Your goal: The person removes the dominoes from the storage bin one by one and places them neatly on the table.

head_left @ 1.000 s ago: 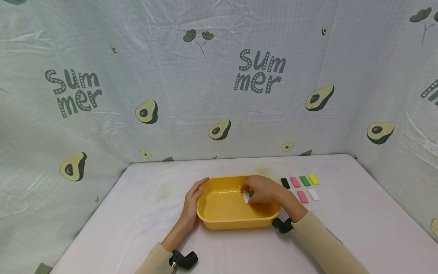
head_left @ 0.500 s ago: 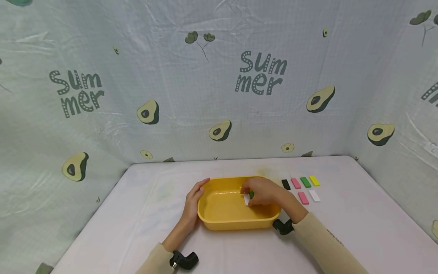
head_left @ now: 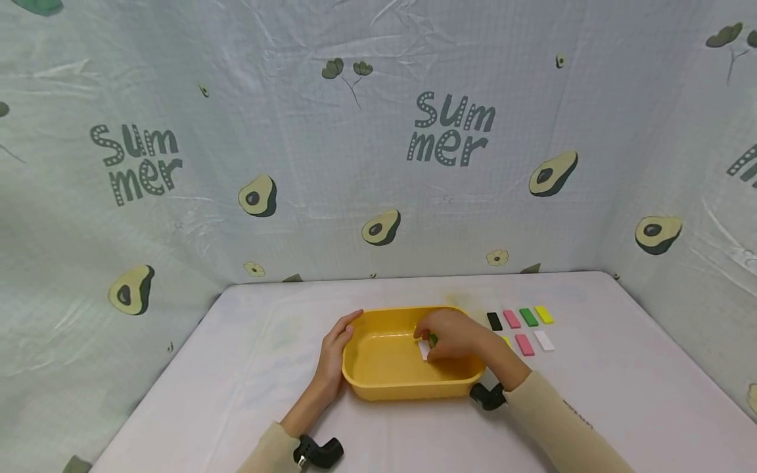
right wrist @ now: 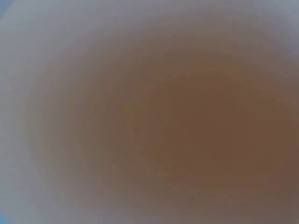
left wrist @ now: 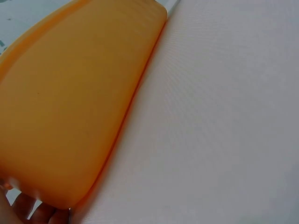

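My left hand (head_left: 330, 355) rests along the left end of the yellow tray (head_left: 408, 391), its fingers reaching the far left corner. In the left wrist view, fingers (left wrist: 42, 212) touch the end of the orange-looking tray wall (left wrist: 70, 102). Inside the tray's right half, my right hand (head_left: 452, 334) has curled fingers and pinches small flat blocks, one white (head_left: 424, 349) and one green (head_left: 433, 340). The hand partly covers both blocks, so whether they touch the tray floor cannot be told. The right wrist view is only a brown blur.
Right of the tray lie several flat blocks: black (head_left: 494, 321), pink (head_left: 511, 319), green (head_left: 529, 317), yellow (head_left: 544, 315), another pink (head_left: 524, 345) and white (head_left: 543, 341). A yellow piece (head_left: 506, 341) shows partly behind the right arm. A printed curtain (head_left: 319, 164) stands behind the table.
My right hand has shifted slightly left inside the tray, with the white and green blocks. A yellow piece beside the right arm has come into sight. The left hand stays at the tray.
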Action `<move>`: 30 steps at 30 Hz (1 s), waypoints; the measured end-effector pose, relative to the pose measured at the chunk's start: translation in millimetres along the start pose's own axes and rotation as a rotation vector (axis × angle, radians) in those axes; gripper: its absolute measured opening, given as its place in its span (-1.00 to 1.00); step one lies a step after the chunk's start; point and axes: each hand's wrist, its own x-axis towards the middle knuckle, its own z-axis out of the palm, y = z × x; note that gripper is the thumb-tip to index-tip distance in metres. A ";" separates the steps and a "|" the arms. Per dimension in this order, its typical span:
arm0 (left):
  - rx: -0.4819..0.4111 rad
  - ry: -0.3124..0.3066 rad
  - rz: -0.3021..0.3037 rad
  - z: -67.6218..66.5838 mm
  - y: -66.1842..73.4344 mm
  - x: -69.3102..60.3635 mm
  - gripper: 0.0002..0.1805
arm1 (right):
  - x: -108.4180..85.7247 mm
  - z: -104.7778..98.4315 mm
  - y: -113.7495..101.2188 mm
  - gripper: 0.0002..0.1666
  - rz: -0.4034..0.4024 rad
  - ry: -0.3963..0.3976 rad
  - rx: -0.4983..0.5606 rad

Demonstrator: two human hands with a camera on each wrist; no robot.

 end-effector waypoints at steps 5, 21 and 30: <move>-0.001 0.000 0.000 0.2 1.7 0.4 -0.50 | 2.2 1.3 -0.6 -0.58 -0.025 0.017 0.006; 0.001 -0.001 0.000 2.4 4.6 -0.2 -0.50 | 2.6 3.0 -0.1 -0.54 -0.012 -0.009 0.086; 0.007 0.010 -0.007 1.8 4.8 -0.9 -0.50 | 1.0 -6.1 -3.5 -0.52 0.006 -0.001 0.126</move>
